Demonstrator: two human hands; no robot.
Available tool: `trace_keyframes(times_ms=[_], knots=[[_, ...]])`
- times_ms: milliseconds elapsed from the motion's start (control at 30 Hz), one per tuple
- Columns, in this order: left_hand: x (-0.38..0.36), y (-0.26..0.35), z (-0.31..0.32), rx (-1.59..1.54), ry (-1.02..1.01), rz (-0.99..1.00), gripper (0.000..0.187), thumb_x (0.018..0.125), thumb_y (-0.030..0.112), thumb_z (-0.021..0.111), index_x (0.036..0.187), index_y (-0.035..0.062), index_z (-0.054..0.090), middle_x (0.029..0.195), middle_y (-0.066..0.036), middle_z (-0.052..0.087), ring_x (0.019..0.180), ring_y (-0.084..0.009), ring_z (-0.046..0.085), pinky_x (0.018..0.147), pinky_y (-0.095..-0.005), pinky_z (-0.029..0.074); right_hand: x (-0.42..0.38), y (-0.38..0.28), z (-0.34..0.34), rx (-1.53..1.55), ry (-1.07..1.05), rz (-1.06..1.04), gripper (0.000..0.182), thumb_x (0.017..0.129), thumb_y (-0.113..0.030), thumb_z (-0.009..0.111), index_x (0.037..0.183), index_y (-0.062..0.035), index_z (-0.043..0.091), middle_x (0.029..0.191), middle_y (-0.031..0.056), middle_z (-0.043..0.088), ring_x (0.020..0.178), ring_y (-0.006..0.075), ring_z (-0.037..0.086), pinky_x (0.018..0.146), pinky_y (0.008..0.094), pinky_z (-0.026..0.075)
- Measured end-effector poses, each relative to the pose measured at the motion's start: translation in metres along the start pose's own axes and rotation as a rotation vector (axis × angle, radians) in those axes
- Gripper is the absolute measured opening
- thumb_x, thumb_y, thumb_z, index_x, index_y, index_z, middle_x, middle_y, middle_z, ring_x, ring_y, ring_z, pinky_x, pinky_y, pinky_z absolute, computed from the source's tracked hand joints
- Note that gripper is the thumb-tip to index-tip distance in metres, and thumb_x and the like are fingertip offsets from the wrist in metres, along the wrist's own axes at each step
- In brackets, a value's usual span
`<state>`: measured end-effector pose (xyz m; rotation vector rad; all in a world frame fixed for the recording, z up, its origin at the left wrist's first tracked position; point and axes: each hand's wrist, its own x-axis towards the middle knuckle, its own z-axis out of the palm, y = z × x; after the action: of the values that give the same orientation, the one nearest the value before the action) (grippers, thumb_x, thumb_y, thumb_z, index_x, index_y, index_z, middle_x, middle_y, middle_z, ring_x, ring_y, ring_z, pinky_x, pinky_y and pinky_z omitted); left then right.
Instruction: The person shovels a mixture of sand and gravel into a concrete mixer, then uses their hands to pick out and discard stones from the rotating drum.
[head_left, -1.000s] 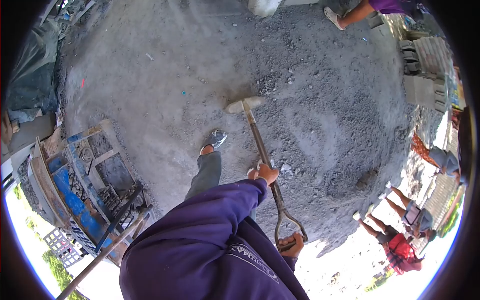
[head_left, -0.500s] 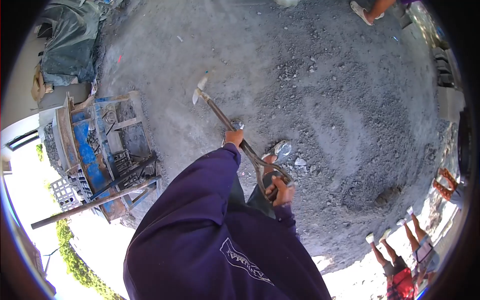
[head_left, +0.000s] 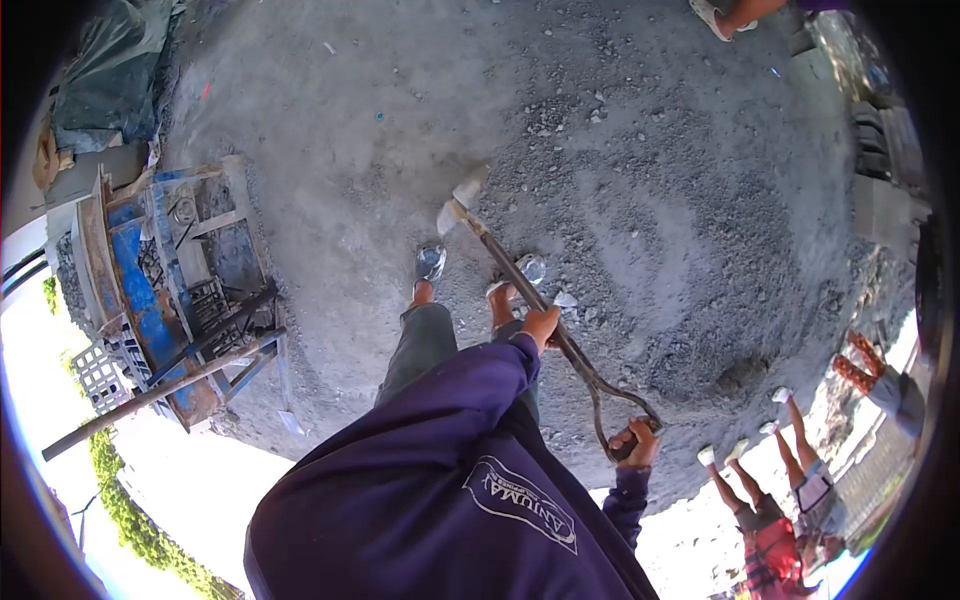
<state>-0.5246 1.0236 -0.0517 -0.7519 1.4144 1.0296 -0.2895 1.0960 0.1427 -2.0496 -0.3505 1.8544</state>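
Note:
A shovel [head_left: 503,260] slants across the middle of the view, its pale, worn blade [head_left: 462,198] low over or against the grey ground; contact cannot be made out. My left hand [head_left: 541,326] is wrapped round the middle of the shaft. At the other end, the fingers of my right hand [head_left: 637,443] close on the forked D-shaped handle. The shaft passes in front of my right foot [head_left: 530,268], while my left foot [head_left: 430,263] stands to the left of the blade. A white stone [head_left: 566,300] lies beside the shaft.
Loose gravel [head_left: 660,220] covers the ground to the right. On the left stands a rusty blue metal frame [head_left: 130,260] with a long bar sticking out. A dark tarp [head_left: 110,70] hangs behind it. Several people [head_left: 770,530] are at lower right, and another person's foot [head_left: 712,18] shows at the top.
The shovel and both my hands have swung right and down in the view, with the blade now nearer my feet. My grip on shaft and handle is kept. The view has shifted slightly.

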Motion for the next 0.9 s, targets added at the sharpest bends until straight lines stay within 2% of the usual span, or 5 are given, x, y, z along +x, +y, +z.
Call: trace_keyframes(times_ms=[100, 433, 633, 700, 900], knots=[[0.012, -0.04, 0.039, -0.042, -0.125, -0.182, 0.028, 0.089, 0.025, 0.06, 0.09, -0.0024, 0.053, 0.077, -0.014, 0.062, 0.061, -0.0279, 0.064, 0.055, -0.0499, 0.057, -0.034, -0.028, -0.05, 0.039, 0.01, -0.025, 0.016, 0.08, 0.0, 0.061, 0.08, -0.0156, 0.057, 0.058, -0.0003, 0.048, 0.046, 0.0107, 0.046, 0.04, 0.0296, 0.04], [-0.004, 0.024, 0.121, 0.364, -0.204, 0.233, 0.04, 0.084, 0.028, 0.061, 0.09, -0.0085, 0.046, 0.071, -0.015, 0.059, 0.053, -0.0246, 0.061, 0.037, -0.0407, 0.05, -0.053, -0.022, -0.041, 0.329, -0.056, -0.165, 0.012, 0.082, -0.013, 0.067, 0.09, -0.0109, 0.058, 0.054, 0.001, 0.043, 0.039, 0.0158, 0.039, 0.039, 0.0324, 0.037], [0.082, 0.252, 0.162, 0.765, 0.146, 0.708, 0.045, 0.083, 0.031, 0.062, 0.094, -0.0107, 0.048, 0.08, -0.024, 0.063, 0.073, -0.0385, 0.066, 0.063, -0.0448, 0.053, 0.024, -0.042, 0.19, 0.512, -0.087, -0.202, 0.033, 0.085, -0.023, 0.062, 0.113, -0.0071, 0.057, 0.059, -0.0002, 0.045, 0.045, 0.0164, 0.044, 0.049, 0.0371, 0.043], [0.111, 0.342, 0.178, 0.768, 0.047, 0.65, 0.051, 0.082, 0.033, 0.062, 0.098, -0.0119, 0.046, 0.086, -0.029, 0.063, 0.082, -0.043, 0.065, 0.071, -0.0469, 0.051, 0.048, -0.071, 0.279, 0.586, -0.057, -0.122, 0.034, 0.084, -0.021, 0.062, 0.115, -0.009, 0.057, 0.059, -0.0007, 0.045, 0.047, 0.0161, 0.045, 0.052, 0.0373, 0.044], [0.218, 0.517, 0.221, 1.301, 0.241, 1.169, 0.051, 0.083, 0.037, 0.057, 0.091, -0.013, 0.052, 0.078, -0.026, 0.064, 0.068, -0.0394, 0.065, 0.062, -0.0474, 0.051, 0.126, -0.147, 0.474, 0.705, -0.138, -0.006, 0.022, 0.081, -0.017, 0.066, 0.102, -0.0109, 0.063, 0.061, -0.0001, 0.049, 0.053, 0.0177, 0.048, 0.06, 0.0381, 0.044]])
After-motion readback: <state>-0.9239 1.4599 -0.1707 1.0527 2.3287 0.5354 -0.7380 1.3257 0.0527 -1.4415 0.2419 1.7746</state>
